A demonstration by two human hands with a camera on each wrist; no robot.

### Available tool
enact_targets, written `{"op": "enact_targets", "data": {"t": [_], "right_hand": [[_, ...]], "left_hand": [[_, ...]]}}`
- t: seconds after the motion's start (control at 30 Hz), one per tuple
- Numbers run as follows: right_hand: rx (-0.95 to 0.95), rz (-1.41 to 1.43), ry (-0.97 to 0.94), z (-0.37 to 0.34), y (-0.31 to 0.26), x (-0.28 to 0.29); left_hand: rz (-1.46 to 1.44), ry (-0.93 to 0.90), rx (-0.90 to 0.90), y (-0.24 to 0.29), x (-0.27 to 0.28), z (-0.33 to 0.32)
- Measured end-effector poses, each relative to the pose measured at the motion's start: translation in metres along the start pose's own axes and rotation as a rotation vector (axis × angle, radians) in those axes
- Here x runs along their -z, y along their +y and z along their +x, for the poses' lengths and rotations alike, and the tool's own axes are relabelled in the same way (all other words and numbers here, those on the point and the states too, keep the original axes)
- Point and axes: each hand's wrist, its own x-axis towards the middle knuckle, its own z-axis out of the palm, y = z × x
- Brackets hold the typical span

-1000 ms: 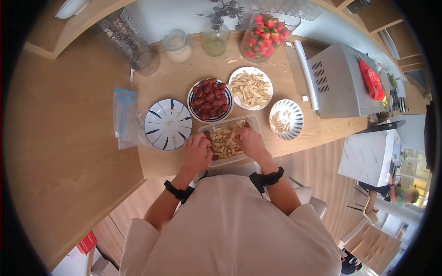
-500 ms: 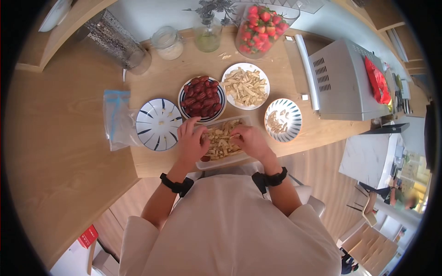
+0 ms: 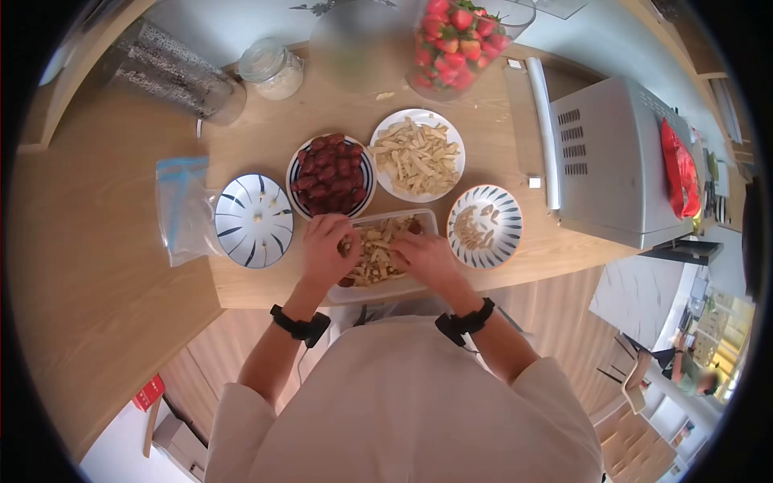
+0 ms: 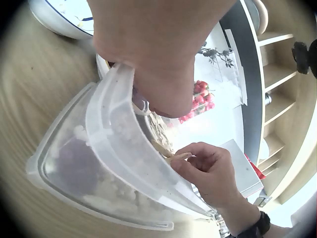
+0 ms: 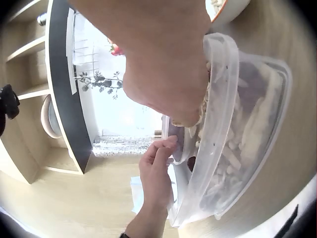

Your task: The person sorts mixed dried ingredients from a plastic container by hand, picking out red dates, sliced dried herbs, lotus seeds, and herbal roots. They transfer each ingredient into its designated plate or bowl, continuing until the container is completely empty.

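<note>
Strip (image 4: 183, 156) sits pinched in the right hand (image 4: 210, 174); whether the left hand (image 3: 326, 249), by the box (image 4: 129, 144), grips anything is unclear.

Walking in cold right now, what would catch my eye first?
Most likely the strawberries, vivid red at the back of the table. Next, perhaps, the heap of dark red dates just beyond the tub, then the red bag at far right by the silver appliance.
</note>
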Motion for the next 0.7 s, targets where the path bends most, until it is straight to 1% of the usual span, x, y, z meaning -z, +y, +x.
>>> {"op": "enact_targets", "data": {"t": [0.1,0.17,0.2,0.27,0.3,0.37,0.4,0.47,0.5,0.57,0.6,0.67,0.7], "right_hand": [[0.041,-0.025,-0.026,0.0,-0.003,0.003],[-0.009,0.065,-0.018,0.003,-0.007,0.008],[-0.001,0.062,-0.021,0.005,-0.008,0.012],[-0.027,0.197,0.123,0.01,-0.011,0.02],[-0.024,0.193,0.115,0.014,-0.011,0.027],[-0.047,0.212,0.271,0.025,-0.008,0.042],[-0.046,0.211,0.264,0.031,-0.005,0.05],[-0.089,0.037,0.37,0.045,0.004,0.064],[-0.09,0.038,0.367,0.05,0.012,0.068],[-0.132,-0.084,0.432,0.062,0.024,0.072],[-0.133,-0.083,0.429,0.068,0.025,0.072],[-0.182,-0.084,0.52,0.08,0.027,0.073],[-0.18,-0.084,0.52,0.086,0.032,0.071]], "left_hand": [[0.014,-0.003,-0.007,0.0,0.0,0.001],[0.019,0.003,-0.001,0.0,0.001,0.001],[0.015,-0.007,-0.003,0.0,0.001,0.001],[0.006,-0.01,-0.001,-0.003,0.0,0.002],[-0.002,-0.015,-0.014,-0.005,-0.001,0.001],[-0.015,-0.019,-0.019,-0.005,-0.002,-0.002],[-0.015,-0.023,-0.012,-0.004,-0.002,-0.001],[-0.015,-0.025,-0.001,-0.003,-0.001,0.0],[-0.025,-0.022,-0.008,-0.002,0.0,0.001],[-0.034,-0.019,-0.011,-0.001,0.001,0.002],[-0.029,-0.02,-0.012,-0.001,0.002,0.002],[-0.024,-0.018,-0.015,-0.001,0.002,0.003],[-0.032,-0.016,-0.013,-0.001,0.002,0.003]]}}
